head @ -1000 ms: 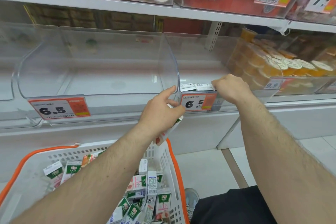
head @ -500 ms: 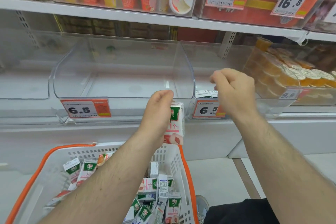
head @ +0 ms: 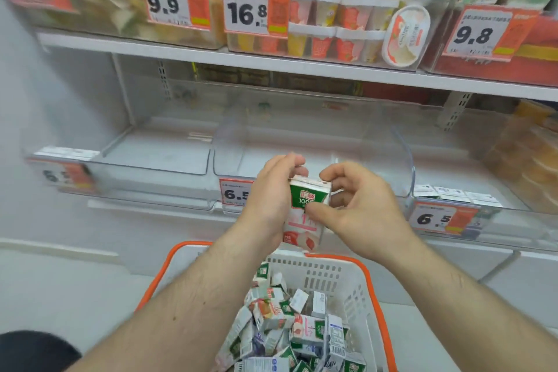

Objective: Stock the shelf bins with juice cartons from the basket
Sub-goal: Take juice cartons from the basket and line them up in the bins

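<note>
Both hands hold one upright juice carton above the basket: the left hand cups its side, the right hand pinches its front and top. Behind it stands a clear shelf bin. More cartons lie heaped in the basket.

held carton: green-and-white with pink fruit print, upright, gripped between left hand and right hand
basket: white, orange-rimmed, below both hands, holding jumbled cartons
shelf bin: clear, just beyond the hands
</note>
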A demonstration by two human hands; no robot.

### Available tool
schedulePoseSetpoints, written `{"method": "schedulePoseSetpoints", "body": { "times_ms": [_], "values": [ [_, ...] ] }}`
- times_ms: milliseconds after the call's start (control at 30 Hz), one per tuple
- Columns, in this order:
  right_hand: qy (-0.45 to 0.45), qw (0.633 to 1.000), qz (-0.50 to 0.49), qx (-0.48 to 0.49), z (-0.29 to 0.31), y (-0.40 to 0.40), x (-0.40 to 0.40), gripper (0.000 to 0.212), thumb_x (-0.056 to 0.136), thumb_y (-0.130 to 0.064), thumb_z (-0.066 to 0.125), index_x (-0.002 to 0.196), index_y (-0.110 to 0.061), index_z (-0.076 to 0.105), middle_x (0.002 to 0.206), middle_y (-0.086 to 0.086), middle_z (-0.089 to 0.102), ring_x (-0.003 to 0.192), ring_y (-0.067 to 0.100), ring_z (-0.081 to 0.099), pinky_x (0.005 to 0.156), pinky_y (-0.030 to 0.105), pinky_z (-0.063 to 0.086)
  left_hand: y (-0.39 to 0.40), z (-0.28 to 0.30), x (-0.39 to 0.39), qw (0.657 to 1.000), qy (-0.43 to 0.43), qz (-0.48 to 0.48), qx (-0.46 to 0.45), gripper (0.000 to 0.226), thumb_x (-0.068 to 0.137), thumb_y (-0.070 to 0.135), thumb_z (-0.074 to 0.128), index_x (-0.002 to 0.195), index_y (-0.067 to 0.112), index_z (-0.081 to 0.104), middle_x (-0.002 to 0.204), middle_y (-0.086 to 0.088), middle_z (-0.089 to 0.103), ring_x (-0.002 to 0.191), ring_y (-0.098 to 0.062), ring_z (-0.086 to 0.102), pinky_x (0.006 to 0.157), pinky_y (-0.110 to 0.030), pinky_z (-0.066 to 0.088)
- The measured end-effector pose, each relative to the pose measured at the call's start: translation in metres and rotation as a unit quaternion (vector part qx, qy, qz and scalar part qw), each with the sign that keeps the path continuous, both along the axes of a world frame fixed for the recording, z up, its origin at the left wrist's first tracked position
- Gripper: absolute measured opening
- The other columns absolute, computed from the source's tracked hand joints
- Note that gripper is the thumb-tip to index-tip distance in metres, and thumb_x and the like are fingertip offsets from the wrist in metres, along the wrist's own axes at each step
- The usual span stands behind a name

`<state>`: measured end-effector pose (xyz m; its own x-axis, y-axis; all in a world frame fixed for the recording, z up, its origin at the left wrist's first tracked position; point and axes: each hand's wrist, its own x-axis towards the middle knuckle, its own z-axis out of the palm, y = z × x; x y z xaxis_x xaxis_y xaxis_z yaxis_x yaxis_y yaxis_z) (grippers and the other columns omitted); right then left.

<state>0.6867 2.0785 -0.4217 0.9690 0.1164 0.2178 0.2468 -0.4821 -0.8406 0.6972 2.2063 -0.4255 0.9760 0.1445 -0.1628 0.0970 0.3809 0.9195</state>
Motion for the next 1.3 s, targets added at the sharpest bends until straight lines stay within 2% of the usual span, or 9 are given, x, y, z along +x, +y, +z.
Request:
{"method": "schedulePoseSetpoints", "body": {
  "times_ms": [200, 400, 533, 600, 667, 867, 1000, 1133, 1300],
  "values": [
    [-0.032, 0.998, 0.057, 0.006, 0.021, 0.087, 0.006, 0.054, 0.072, -0.009, 0.083, 0.100, -0.042, 0.051, 0.088, -0.008, 0.067, 0.067, 0.003, 0.064, 0.071, 0.032, 0.057, 0.090, 0.019, -0.005, 0.988, -0.038, 0.149, 0.011, 0.014, 0.093, 0.016, 0.051, 0.084, 0.018, 0.062, 0.076, 0.004, 0.058, 0.065, -0.011, 0.053, 0.059, -0.025, 0.044],
    [-0.127, 0.983, 0.102, -0.085, 0.044, 0.188, 0.030, 0.052, 0.080, -0.021, 0.075, 0.130, -0.022, 0.057, 0.116, -0.002, 0.064, 0.101, 0.016, 0.062, 0.094, 0.029, 0.048, 0.201, 0.002, -0.005, 0.907, 0.052, 0.417, 0.002, 0.006, 0.089, 0.016, 0.048, 0.089, 0.011, 0.051, 0.081, -0.005, 0.049, 0.082, -0.025, 0.046, 0.072, -0.036, 0.040],
    [-0.132, 0.964, 0.148, -0.175, 0.040, 0.256, 0.072, 0.032, 0.083, -0.021, 0.067, 0.115, -0.019, 0.063, 0.112, 0.004, 0.063, 0.104, 0.022, 0.056, 0.080, 0.022, 0.037, 0.238, -0.020, 0.004, 0.894, 0.145, 0.413, -0.098, 0.032, 0.077, 0.032, 0.053, 0.103, 0.017, 0.065, 0.120, -0.009, 0.061, 0.092, -0.027, 0.060, 0.088, -0.036, 0.046],
    [-0.082, 0.968, 0.147, -0.186, 0.030, 0.283, 0.095, 0.030, 0.083, -0.018, 0.066, 0.113, -0.018, 0.061, 0.113, 0.006, 0.063, 0.104, 0.025, 0.057, 0.081, 0.027, 0.044, 0.244, -0.020, 0.007, 0.902, 0.146, 0.370, -0.168, 0.016, 0.090, 0.034, 0.051, 0.088, 0.021, 0.060, 0.094, 0.003, 0.061, 0.077, -0.013, 0.054, 0.083, -0.029, 0.035],
    [-0.027, 0.968, 0.151, -0.198, 0.017, 0.304, 0.112, 0.027, 0.083, -0.016, 0.065, 0.109, -0.016, 0.059, 0.110, 0.007, 0.064, 0.099, 0.025, 0.058, 0.078, 0.032, 0.048, 0.246, -0.019, 0.010, 0.904, 0.143, 0.336, -0.224, 0.026, 0.100, 0.033, 0.039, 0.080, 0.023, 0.054, 0.080, 0.009, 0.051, 0.072, -0.013, 0.048, 0.087, -0.031, 0.032],
    [0.114, 0.956, 0.199, -0.181, -0.017, 0.342, 0.133, 0.018, 0.067, -0.005, 0.064, 0.085, -0.004, 0.066, 0.075, 0.010, 0.063, 0.068, 0.025, 0.062, 0.071, 0.047, 0.058, 0.257, -0.035, 0.019, 0.900, 0.139, 0.319, -0.261, 0.031, 0.099, 0.038, 0.035, 0.091, 0.026, 0.062, 0.082, 0.007, 0.062, 0.077, -0.013, 0.055, 0.089, -0.036, 0.041],
    [0.197, 0.945, 0.239, -0.107, -0.019, 0.348, 0.133, 0.022, 0.059, -0.001, 0.055, 0.080, -0.001, 0.060, 0.082, 0.019, 0.055, 0.067, 0.035, 0.063, 0.069, 0.044, 0.057, 0.256, -0.041, 0.022, 0.898, 0.130, 0.317, -0.276, 0.034, 0.098, 0.044, 0.037, 0.118, 0.029, 0.061, 0.102, 0.005, 0.065, 0.102, -0.015, 0.057, 0.107, -0.044, 0.035],
    [0.274, 0.929, 0.238, -0.067, -0.017, 0.347, 0.135, 0.049, 0.061, -0.011, 0.053, 0.105, 0.008, 0.063, 0.092, 0.019, 0.060, 0.067, 0.033, 0.065, 0.084, 0.050, 0.056, 0.251, -0.043, 0.020, 0.899, 0.125, 0.328, -0.261, 0.036, 0.097, 0.042, 0.036, 0.123, 0.032, 0.059, 0.120, 0.005, 0.062, 0.118, -0.014, 0.053, 0.110, -0.048, 0.033],
    [0.281, 0.922, 0.253, -0.086, -0.011, 0.341, 0.134, 0.042, 0.077, -0.008, 0.051, 0.113, 0.008, 0.063, 0.094, 0.016, 0.067, 0.066, 0.028, 0.061, 0.080, 0.042, 0.057, 0.249, -0.048, 0.023, 0.900, 0.128, 0.339, -0.241, 0.038, 0.095, 0.035, 0.038, 0.130, 0.032, 0.055, 0.124, 0.006, 0.062, 0.120, -0.014, 0.053, 0.107, -0.048, 0.035]
  ]
}}
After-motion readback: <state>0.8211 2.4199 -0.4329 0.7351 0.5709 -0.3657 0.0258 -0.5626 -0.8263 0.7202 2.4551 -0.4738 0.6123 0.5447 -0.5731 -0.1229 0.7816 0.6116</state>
